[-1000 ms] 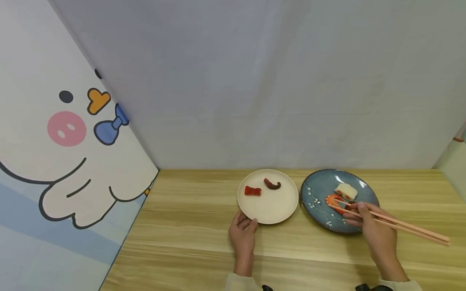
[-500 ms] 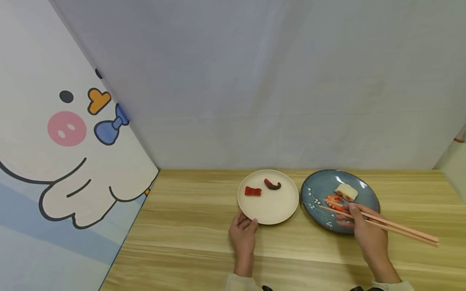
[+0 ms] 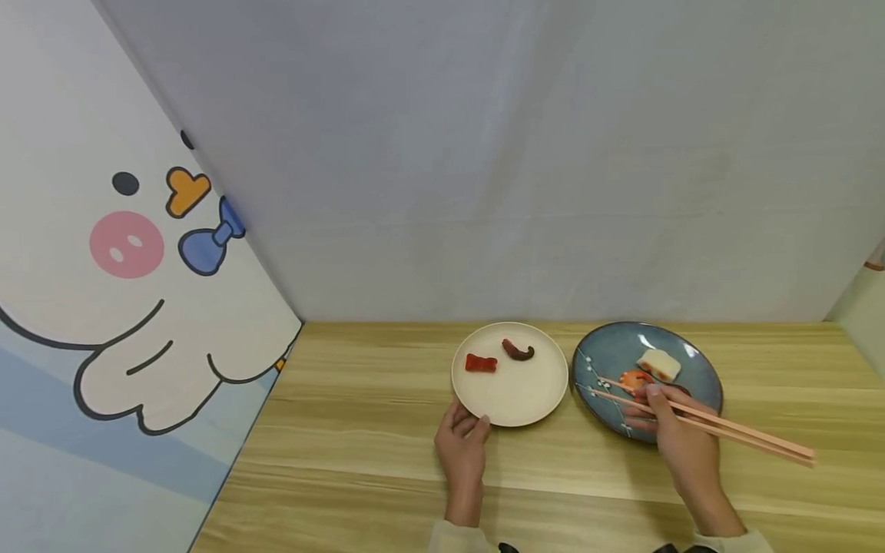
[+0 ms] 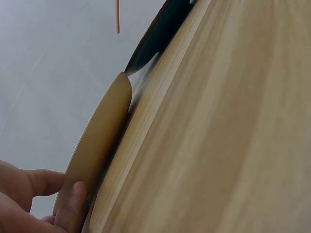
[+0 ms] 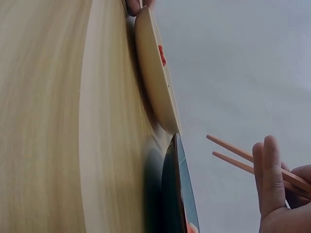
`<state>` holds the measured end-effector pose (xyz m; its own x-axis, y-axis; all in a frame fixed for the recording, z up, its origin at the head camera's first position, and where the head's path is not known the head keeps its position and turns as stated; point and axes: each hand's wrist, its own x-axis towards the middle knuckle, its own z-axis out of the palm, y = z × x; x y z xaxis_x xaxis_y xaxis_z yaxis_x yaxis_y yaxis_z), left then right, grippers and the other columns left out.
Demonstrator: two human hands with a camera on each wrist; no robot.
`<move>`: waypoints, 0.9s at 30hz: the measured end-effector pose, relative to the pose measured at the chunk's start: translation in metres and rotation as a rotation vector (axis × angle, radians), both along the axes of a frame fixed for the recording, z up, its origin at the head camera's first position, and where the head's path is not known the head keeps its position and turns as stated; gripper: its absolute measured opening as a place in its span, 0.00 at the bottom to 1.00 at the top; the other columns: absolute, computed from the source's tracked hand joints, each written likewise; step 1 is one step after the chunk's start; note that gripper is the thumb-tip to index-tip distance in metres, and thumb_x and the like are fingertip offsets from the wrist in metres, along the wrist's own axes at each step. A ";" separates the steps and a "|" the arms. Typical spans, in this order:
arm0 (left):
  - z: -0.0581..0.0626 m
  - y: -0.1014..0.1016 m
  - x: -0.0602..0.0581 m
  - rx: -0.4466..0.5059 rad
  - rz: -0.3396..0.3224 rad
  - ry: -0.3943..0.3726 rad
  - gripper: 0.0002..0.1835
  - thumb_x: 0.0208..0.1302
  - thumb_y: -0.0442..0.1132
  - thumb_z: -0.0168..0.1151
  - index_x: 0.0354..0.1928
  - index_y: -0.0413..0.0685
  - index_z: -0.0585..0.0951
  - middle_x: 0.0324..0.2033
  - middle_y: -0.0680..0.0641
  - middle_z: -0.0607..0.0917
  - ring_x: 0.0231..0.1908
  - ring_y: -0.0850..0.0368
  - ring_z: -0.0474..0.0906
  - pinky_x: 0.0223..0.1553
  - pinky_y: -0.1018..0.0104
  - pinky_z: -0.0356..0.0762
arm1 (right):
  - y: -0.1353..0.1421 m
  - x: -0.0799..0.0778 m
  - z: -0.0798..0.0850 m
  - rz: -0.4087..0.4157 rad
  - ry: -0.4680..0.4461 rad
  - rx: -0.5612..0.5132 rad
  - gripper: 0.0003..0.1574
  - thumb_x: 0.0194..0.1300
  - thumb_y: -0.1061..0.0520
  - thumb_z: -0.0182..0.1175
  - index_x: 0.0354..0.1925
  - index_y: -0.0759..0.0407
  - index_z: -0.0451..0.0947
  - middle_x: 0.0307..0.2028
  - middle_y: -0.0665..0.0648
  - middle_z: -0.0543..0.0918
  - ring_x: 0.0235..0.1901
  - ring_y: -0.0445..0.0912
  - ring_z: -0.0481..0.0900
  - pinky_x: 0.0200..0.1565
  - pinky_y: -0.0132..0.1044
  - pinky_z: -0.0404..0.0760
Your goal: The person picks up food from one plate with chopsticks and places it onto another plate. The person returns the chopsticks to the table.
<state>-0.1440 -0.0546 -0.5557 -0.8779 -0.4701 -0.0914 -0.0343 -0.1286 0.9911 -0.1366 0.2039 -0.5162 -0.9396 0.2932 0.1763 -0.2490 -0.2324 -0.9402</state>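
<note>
My left hand (image 3: 462,449) grips the near-left rim of a round cream plate (image 3: 518,399) between thumb and fingers. On that plate lie a red bow-shaped piece (image 3: 480,363) and a dark red curled piece (image 3: 518,351). My right hand (image 3: 684,449) holds a pair of pinkish chopsticks (image 3: 774,441) over the dark blue plate (image 3: 608,346). Their tips (image 5: 209,137) are apart with nothing between them, raised above the plate in the right wrist view. An orange shrimp-like piece (image 3: 632,379) and a white piece with browned spots (image 3: 659,365) sit on the blue plate; a dark piece is partly hidden behind my hand.
Both plates stand side by side on a wood-grain table (image 3: 359,430), close to the grey wall (image 3: 525,192) behind. A panel printed with a cartoon bird (image 3: 104,307) borders the table's left side.
My right hand has moved left with the chopsticks, whose tips have gone from the orange piece to the blue plate's left part. My left hand and the food pieces stay where they were.
</note>
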 end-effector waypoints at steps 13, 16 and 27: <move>-0.001 -0.001 -0.001 0.020 -0.003 -0.004 0.33 0.64 0.20 0.67 0.71 0.23 0.70 0.52 0.31 0.82 0.45 0.50 0.82 0.39 0.72 0.85 | -0.012 -0.004 0.000 0.026 0.044 -0.022 0.22 0.79 0.71 0.53 0.38 0.53 0.89 0.33 0.50 0.91 0.26 0.42 0.91 0.29 0.35 0.89; -0.001 -0.001 -0.001 0.021 -0.004 0.000 0.33 0.63 0.20 0.67 0.71 0.23 0.71 0.52 0.32 0.82 0.44 0.51 0.82 0.38 0.72 0.85 | -0.014 -0.005 0.000 0.029 0.035 -0.013 0.22 0.79 0.70 0.53 0.37 0.52 0.89 0.33 0.49 0.91 0.26 0.41 0.91 0.29 0.34 0.89; -0.001 -0.001 0.000 0.017 -0.006 0.002 0.34 0.63 0.20 0.67 0.71 0.22 0.70 0.51 0.32 0.82 0.43 0.52 0.82 0.38 0.72 0.85 | -0.025 -0.009 0.003 0.044 0.018 0.011 0.19 0.80 0.69 0.53 0.37 0.56 0.88 0.34 0.50 0.91 0.27 0.41 0.90 0.31 0.34 0.89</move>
